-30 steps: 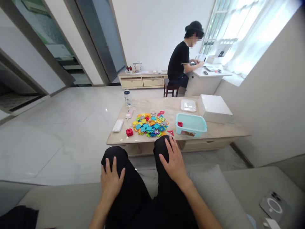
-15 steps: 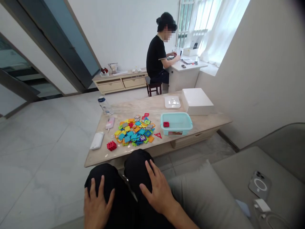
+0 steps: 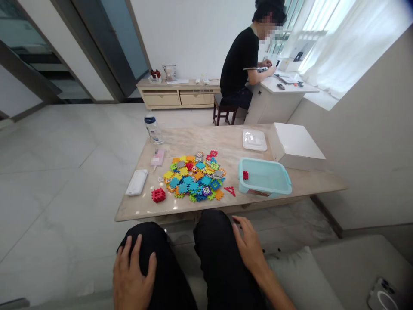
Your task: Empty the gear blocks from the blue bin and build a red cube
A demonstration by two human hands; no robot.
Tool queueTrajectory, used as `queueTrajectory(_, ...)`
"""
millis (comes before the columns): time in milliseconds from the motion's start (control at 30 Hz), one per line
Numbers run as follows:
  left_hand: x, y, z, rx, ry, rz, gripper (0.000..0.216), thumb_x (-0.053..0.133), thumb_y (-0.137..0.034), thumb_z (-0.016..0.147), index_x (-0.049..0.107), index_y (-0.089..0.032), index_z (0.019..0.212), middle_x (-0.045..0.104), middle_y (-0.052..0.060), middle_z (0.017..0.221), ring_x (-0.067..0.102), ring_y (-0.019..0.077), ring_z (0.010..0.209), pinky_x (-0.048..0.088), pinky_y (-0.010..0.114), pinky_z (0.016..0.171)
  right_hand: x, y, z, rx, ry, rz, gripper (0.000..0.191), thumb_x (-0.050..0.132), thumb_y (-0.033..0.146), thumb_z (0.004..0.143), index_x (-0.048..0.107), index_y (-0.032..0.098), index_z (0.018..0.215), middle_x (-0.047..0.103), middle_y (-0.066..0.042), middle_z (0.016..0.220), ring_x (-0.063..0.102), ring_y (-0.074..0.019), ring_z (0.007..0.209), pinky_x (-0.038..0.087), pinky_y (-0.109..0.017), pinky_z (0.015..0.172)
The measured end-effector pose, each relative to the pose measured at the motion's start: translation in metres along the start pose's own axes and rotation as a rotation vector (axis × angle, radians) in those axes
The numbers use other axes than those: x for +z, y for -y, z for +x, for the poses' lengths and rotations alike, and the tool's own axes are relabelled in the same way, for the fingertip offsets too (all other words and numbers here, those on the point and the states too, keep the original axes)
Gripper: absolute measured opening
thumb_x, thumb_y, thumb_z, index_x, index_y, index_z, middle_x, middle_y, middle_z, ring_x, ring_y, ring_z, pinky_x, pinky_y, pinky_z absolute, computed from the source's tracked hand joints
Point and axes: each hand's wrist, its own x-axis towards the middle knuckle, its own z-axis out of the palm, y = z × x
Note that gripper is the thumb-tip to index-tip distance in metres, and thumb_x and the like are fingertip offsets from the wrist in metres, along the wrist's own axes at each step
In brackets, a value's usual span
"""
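Note:
My left hand [image 3: 134, 269] lies with fingers spread on my left knee, holding nothing. By the outer side of my right knee is my right hand [image 3: 250, 243]; its visible fingers are stretched forward, the others are hidden, and I see nothing held. Ahead on the low table is a pile of colourful interlocking plastic tiles [image 3: 193, 181]. Left of the pile sits a red block of joined tiles [image 3: 158, 195]. A red triangular piece [image 3: 230, 190] lies between the pile and a light-blue plastic tub [image 3: 280, 189], which has a small red piece [image 3: 245, 175] inside at its left.
The marble-look table [image 3: 219, 140] also bears a water bottle [image 3: 154, 130], a pink pack [image 3: 158, 157], a white pack [image 3: 137, 182], a clear lid [image 3: 254, 140] and a white box [image 3: 300, 144]. Beyond, a person [image 3: 240, 64] sits at a white desk. A phone [image 3: 383, 295] lies on the sofa.
My right hand has slid from the top of my right knee to its outer side. My left hand stays on its knee. The view has shifted, so the table looks nearer.

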Motion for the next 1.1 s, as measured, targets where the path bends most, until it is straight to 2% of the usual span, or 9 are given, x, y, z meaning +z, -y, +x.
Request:
queueTrajectory(233,-0.002,0.003,0.02,0.012,0.017,0.026,0.05,0.051,-0.041,0.108,0.07,-0.023,0.151,0.061,0.016,0.163,0.043,0.0451,0.16,0.037,0.069,0.13,0.033,0.006,0.002,0.047,0.052,0.028,0.042,0.048,0.05,0.115,0.081,0.024,0.108,0.082,-0.012,0.108,0.078,-0.0315,0.103,0.063,-0.044,0.092)
queueTrajectory(333,-0.011,0.019,0.03,0.082,0.07,0.053,0.042,0.047,-0.025,0.108,0.079,-0.024,0.136,0.078,0.013,0.139,0.064,0.0392,0.139,0.037,0.066,0.128,0.059,0.02,-0.004,0.036,0.092,0.011,0.043,0.046,0.048,0.115,0.08,0.023,0.105,0.082,-0.012,0.105,0.079,-0.0308,0.099,0.063,-0.043,0.089)
queueTrajectory(433,-0.024,0.046,0.044,0.109,0.131,0.047,0.047,0.043,-0.015,0.105,0.08,-0.023,0.132,0.081,0.012,0.13,0.074,0.0336,0.121,0.048,0.057,0.117,0.091,0.046,-0.003,-0.056,0.137,0.03,0.036,0.046,0.038,0.115,0.079,0.023,0.113,0.081,-0.011,0.11,0.078,-0.0296,0.104,0.063,-0.044,0.094)
queueTrajectory(567,-0.045,0.087,0.059,-0.105,0.041,0.073,0.043,0.042,-0.022,0.106,0.079,-0.018,0.127,0.074,0.017,0.139,0.071,0.0343,0.126,0.056,0.051,0.109,0.134,0.087,-0.001,-0.198,0.212,0.071,0.032,0.045,0.026,0.113,0.076,0.024,0.121,0.079,-0.01,0.116,0.077,-0.0267,0.11,0.062,-0.044,0.103)
queueTrajectory(667,-0.056,0.103,0.054,-0.34,0.086,0.152,0.044,0.049,-0.038,0.105,0.075,-0.015,0.134,0.075,0.019,0.133,0.073,0.0377,0.12,0.059,0.053,0.102,0.159,0.104,0.002,-0.261,0.294,0.074,0.031,0.046,0.02,0.11,0.076,0.024,0.12,0.078,-0.009,0.113,0.076,-0.0252,0.108,0.063,-0.042,0.101)
queueTrajectory(733,-0.058,0.104,0.042,-0.349,0.118,0.128,0.05,0.052,-0.049,0.104,0.074,-0.015,0.134,0.076,0.019,0.131,0.073,0.0394,0.12,0.059,0.056,0.103,0.169,0.105,0.011,-0.29,0.354,0.073,0.029,0.049,0.018,0.108,0.076,0.023,0.118,0.078,-0.009,0.112,0.076,-0.0245,0.108,0.062,-0.04,0.1)
queueTrajectory(833,-0.058,0.099,0.02,-0.165,0.084,0.013,0.051,0.052,-0.056,0.104,0.075,-0.018,0.13,0.076,0.017,0.138,0.069,0.0396,0.133,0.052,0.059,0.117,0.169,0.096,0.046,-0.31,0.375,0.022,0.024,0.055,0.02,0.104,0.077,0.022,0.113,0.079,-0.009,0.112,0.074,-0.0254,0.108,0.06,-0.041,0.101)
queueTrajectory(900,-0.056,0.094,0.009,-0.089,0.054,-0.062,0.048,0.053,-0.055,0.106,0.076,-0.021,0.13,0.075,0.015,0.143,0.066,0.0372,0.138,0.048,0.058,0.124,0.159,0.084,0.085,-0.266,0.309,-0.003,0.024,0.056,0.02,0.101,0.078,0.021,0.11,0.081,-0.01,0.112,0.074,-0.0257,0.107,0.058,-0.041,0.103)
queueTrajectory(1100,-0.044,0.074,0.011,-0.081,0.021,-0.1,0.043,0.051,-0.05,0.109,0.076,-0.022,0.13,0.076,0.014,0.141,0.067,0.0354,0.138,0.048,0.057,0.124,0.13,0.057,0.227,-0.003,0.228,-0.161,0.027,0.057,0.021,0.097,0.082,0.014,0.106,0.082,-0.009,0.097,0.073,-0.0228,0.087,0.053,-0.031,0.083)
